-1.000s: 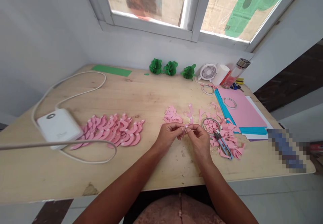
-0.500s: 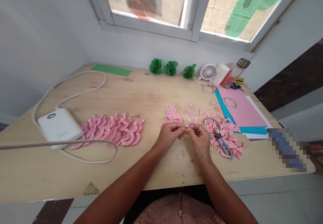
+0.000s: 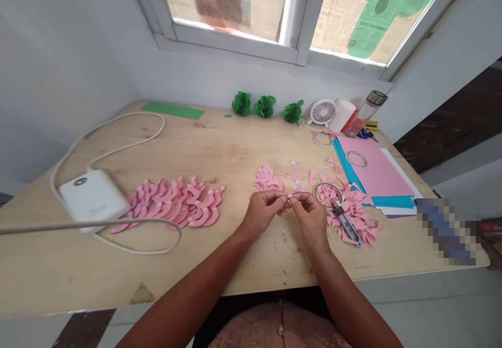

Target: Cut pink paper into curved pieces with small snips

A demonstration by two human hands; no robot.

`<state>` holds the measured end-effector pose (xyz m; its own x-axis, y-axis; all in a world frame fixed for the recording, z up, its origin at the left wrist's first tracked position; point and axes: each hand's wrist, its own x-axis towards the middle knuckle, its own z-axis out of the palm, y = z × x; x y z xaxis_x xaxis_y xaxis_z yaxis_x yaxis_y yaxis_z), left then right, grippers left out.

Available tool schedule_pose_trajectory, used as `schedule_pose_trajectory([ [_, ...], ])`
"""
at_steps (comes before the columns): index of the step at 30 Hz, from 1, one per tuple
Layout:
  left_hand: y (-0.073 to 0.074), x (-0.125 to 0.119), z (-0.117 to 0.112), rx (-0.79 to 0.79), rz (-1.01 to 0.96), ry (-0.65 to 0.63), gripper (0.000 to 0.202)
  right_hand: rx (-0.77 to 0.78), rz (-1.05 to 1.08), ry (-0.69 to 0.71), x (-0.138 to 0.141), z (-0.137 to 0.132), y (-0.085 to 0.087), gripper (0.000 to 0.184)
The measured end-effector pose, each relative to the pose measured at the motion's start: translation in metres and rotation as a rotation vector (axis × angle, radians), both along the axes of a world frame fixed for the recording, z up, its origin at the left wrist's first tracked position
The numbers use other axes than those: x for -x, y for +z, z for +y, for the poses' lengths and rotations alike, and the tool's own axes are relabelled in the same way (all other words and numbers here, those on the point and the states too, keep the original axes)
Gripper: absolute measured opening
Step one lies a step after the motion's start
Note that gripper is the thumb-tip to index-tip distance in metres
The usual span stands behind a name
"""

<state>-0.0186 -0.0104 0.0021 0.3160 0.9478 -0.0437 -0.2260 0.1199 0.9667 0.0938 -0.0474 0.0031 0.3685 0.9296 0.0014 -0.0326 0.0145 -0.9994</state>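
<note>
My left hand (image 3: 263, 211) and my right hand (image 3: 309, 214) meet above the front middle of the table, fingertips pinched together. Between them is a small pink paper piece (image 3: 290, 195) with a whitish spot, mostly hidden by the fingers. Just beyond the hands lie curved pink cutouts (image 3: 268, 178) and one more pink strip (image 3: 295, 170). To the left spreads a pile of curved pink paper pieces (image 3: 176, 202), some with white patches. Right of my right hand, blue-handled thread snips (image 3: 347, 225) rest on pink paper scraps (image 3: 363, 209) beside a tape roll (image 3: 317, 195).
A white power bank (image 3: 94, 199) with a looping cable sits at left. Green paper flowers (image 3: 264, 106), a green strip (image 3: 172, 110), a small fan (image 3: 323, 111) and a glass bottle (image 3: 366, 113) line the back. Coloured paper sheets (image 3: 386, 172) lie at right, with a tape roll (image 3: 356, 152) on them.
Both hands stay pinched together at nearly the same place. The pink strip beyond them appears shifted slightly left; the rest of the view has barely moved.
</note>
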Motion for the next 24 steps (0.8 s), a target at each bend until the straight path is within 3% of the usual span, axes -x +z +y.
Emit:
schedule_pose_trajectory([
  [6, -0.0018, 0.0001, 0.0005, 0.016, -0.01, 0.019, 0.013, 0.015, -0.002, 0.035, 0.0, 0.0004, 0.0, 0.01],
  [24, 0.0017, -0.0009, -0.0042, -0.117, 0.113, 0.088, 0.015, 0.016, -0.119, -0.04, 0.0039, 0.0015, 0.0009, 0.012],
])
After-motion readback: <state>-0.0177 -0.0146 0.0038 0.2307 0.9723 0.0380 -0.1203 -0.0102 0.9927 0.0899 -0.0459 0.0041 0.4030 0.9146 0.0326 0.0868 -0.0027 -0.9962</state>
